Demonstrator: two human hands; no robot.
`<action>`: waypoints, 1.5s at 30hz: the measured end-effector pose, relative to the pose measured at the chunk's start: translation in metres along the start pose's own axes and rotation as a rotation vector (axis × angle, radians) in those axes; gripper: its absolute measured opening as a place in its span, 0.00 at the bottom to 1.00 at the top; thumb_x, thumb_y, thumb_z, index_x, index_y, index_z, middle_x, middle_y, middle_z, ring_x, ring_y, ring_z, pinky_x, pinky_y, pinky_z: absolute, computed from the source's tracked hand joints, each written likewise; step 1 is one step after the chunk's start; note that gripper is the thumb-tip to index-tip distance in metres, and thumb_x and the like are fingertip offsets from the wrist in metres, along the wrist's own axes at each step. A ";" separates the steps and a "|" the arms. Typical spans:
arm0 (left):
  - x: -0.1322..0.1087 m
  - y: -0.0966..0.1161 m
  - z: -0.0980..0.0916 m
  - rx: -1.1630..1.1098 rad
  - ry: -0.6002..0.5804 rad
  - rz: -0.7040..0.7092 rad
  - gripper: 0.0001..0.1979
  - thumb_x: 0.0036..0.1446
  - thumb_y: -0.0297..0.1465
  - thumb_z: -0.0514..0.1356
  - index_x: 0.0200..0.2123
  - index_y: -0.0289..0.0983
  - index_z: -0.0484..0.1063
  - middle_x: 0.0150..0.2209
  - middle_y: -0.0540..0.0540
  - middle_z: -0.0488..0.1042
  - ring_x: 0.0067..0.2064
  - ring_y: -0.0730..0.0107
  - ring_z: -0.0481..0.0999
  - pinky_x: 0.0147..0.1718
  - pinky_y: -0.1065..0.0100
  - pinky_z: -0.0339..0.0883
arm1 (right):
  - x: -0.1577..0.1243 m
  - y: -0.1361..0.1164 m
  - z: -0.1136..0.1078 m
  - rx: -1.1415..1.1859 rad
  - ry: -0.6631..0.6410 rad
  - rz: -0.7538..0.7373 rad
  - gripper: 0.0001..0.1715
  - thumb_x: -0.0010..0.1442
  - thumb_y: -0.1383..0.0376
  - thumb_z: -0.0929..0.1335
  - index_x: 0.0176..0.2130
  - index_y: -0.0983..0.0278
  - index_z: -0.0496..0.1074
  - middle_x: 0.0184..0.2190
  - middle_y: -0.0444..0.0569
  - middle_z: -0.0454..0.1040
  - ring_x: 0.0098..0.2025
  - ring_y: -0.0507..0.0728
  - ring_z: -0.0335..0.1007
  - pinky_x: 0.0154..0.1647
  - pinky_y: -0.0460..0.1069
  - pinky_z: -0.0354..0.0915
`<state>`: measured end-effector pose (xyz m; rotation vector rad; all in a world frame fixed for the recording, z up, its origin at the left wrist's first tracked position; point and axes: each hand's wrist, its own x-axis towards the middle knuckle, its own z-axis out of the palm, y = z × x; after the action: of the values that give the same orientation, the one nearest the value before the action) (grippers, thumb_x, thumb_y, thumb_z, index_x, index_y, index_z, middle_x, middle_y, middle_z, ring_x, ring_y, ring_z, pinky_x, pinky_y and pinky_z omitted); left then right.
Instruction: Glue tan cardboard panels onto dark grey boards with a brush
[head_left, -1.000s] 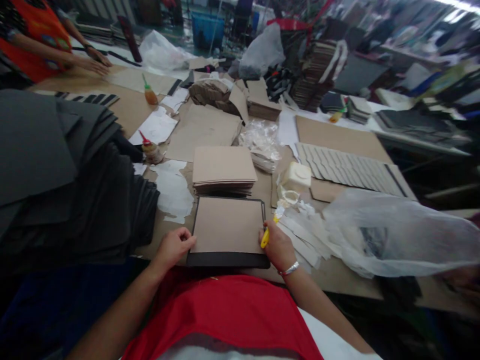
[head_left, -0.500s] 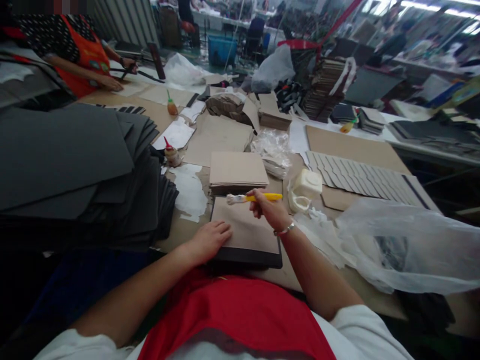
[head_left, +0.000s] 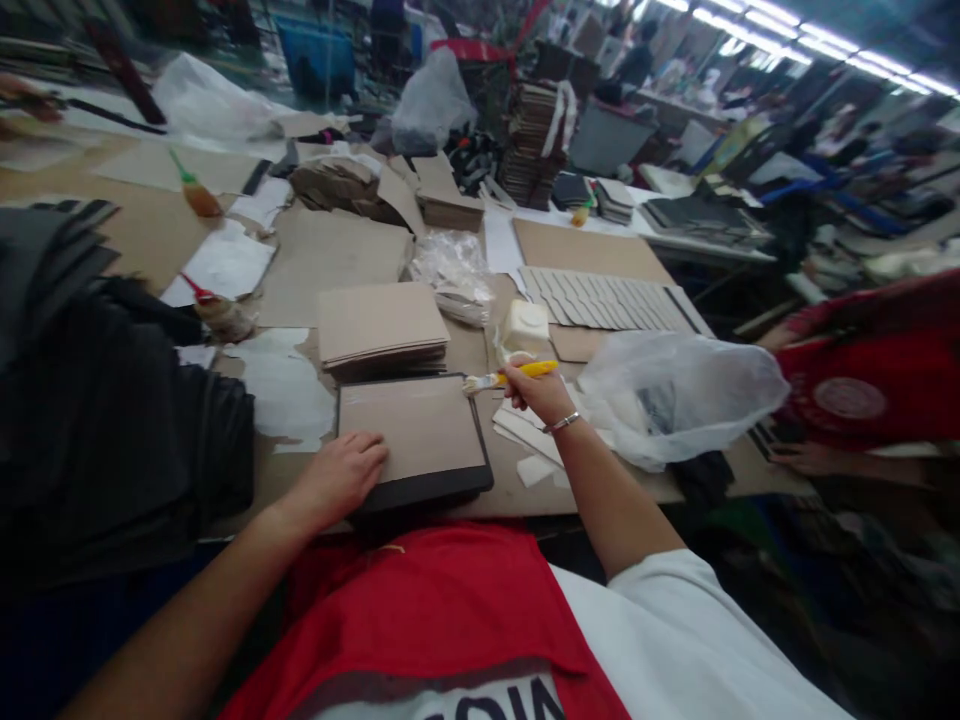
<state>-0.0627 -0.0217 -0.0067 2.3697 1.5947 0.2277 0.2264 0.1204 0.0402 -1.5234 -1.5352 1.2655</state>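
My left hand [head_left: 337, 480] lies flat with its fingers on the lower left of a tan card [head_left: 411, 425], which sits on a black sheet [head_left: 450, 490]. My right hand [head_left: 529, 390] grips a yellow-handled brush [head_left: 517, 373] above the card's upper right corner, with its pale bristles pointing left. The brush touches nothing that I can see. A white plastic tub [head_left: 526, 330] stands just beyond my right hand, and a stack of tan cards [head_left: 381, 330] lies beyond the card.
A dark pile of sheets [head_left: 97, 420] fills the left side. A clear plastic bag [head_left: 675, 400] lies to the right, and a co-worker in a red vest [head_left: 862, 380] stands beyond it. A glue bottle [head_left: 221, 318] and scalloped grey strips [head_left: 604, 298] sit on the cluttered table [head_left: 510, 490].
The view has swung and tilted. My right hand has lifted the brush off the card's lower right and carried it to the upper right. My left hand has shifted along the card.
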 end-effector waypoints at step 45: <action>0.044 0.015 0.000 -1.133 0.406 -0.672 0.15 0.49 0.42 0.57 0.27 0.33 0.70 0.19 0.52 0.69 0.16 0.79 0.61 0.17 0.75 0.54 | -0.022 0.043 0.040 -0.510 -0.007 -0.496 0.11 0.58 0.60 0.64 0.41 0.62 0.64 0.31 0.49 0.74 0.32 0.55 0.71 0.32 0.47 0.64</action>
<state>-0.0326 0.0132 -0.0025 0.9241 1.6378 1.1339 0.2090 0.0853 -0.0087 -1.2886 -2.1816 0.6233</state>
